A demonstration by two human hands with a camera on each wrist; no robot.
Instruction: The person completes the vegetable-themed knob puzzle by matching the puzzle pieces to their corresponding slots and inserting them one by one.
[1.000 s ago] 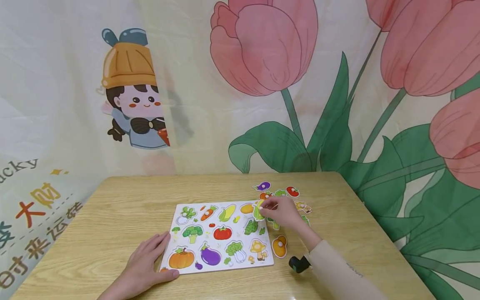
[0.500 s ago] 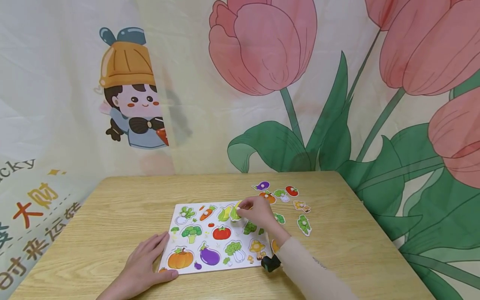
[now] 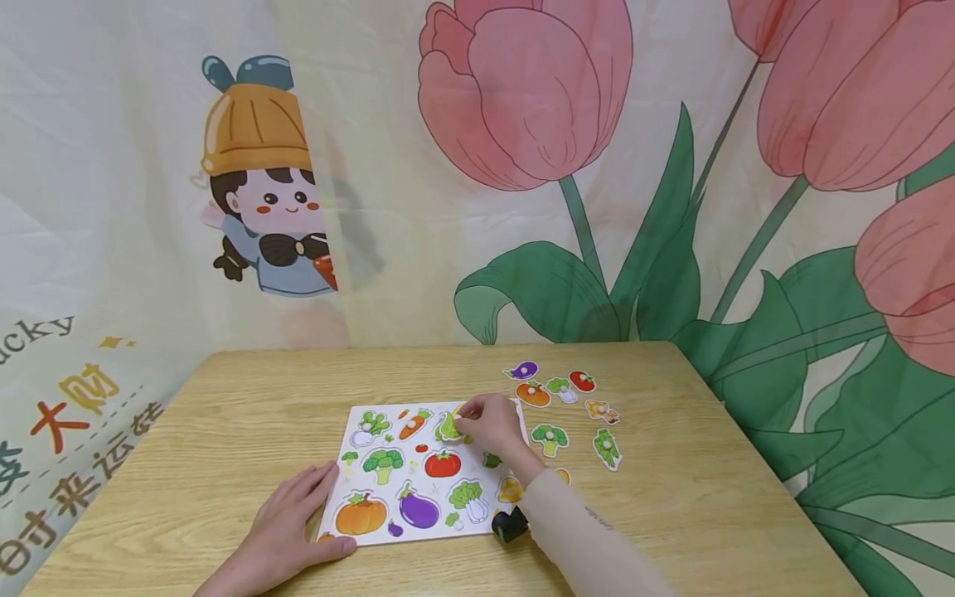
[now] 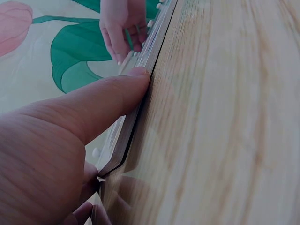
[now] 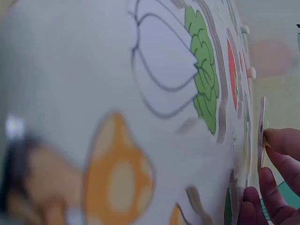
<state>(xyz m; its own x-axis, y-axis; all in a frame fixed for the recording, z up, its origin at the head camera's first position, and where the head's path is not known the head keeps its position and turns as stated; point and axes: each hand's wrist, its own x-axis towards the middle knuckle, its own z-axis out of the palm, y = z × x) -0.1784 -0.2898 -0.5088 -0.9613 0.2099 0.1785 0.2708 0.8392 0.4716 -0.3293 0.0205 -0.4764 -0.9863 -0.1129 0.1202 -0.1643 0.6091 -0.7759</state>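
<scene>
Head view: pinching the corn piece [image 3: 449, 428] in the right hand [image 3: 492, 427] over the puzzle board [image 3: 356, 478], bracing that with left hand [image 3: 287, 518] spread. Probably worth matching outlines before pressing down.

the right arm wears a long sleeve [image 3: 589, 539] — pale beige and smooth, with a small row of dark marks [image 3: 599, 520] on it that is too tiny to read. by its cuff sits a little black thing [image 3: 511, 525] with a round end. the right hand [image 3: 488, 425] and left hand [image 3: 287, 516] are bare — the left thumb [image 4: 110, 96] has fine wrinkly lines.
</scene>
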